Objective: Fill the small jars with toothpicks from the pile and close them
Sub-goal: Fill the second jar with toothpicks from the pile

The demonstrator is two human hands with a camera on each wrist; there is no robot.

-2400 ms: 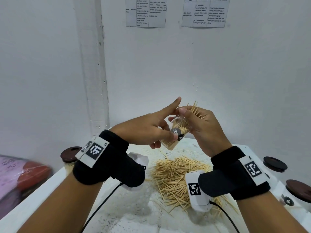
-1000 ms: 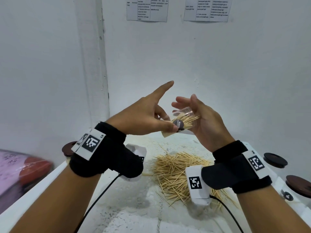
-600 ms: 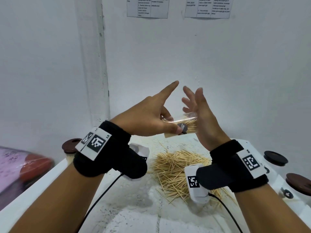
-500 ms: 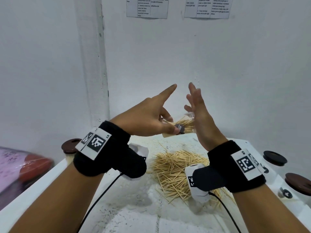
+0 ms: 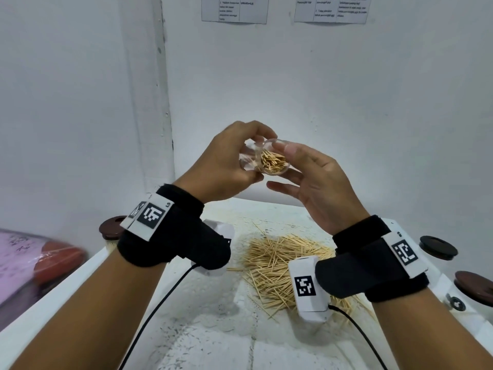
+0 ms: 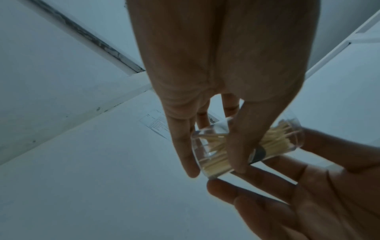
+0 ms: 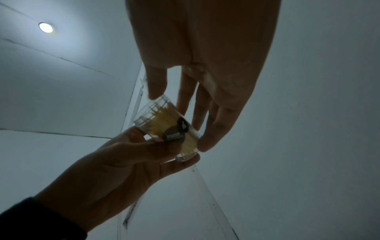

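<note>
A small clear jar [image 5: 272,162] with a dark sticker, partly filled with toothpicks, is held up in front of the wall, its open mouth tilted toward me. My left hand [image 5: 240,169] grips it from the left, fingers curled round its body [image 6: 275,139]. My right hand [image 5: 306,180] lies palm up beside and under it. Its thumb rests on the rim and its straight fingers touch the jar's base [image 7: 185,146]. No lid is on the jar. The toothpick pile [image 5: 277,263] lies on the white table below.
A jar with a brown lid [image 5: 113,228] stands at the table's left edge. Two more brown lids [image 5: 437,248] [image 5: 474,287] sit at the right edge. White walls close in behind and to the left. A pink and red bundle [image 5: 32,263] lies left of the table.
My left index finger, which pointed outward, has curled onto the jar. The jar's mouth has turned toward me. My right palm has come off the mouth and dropped beside the jar.
</note>
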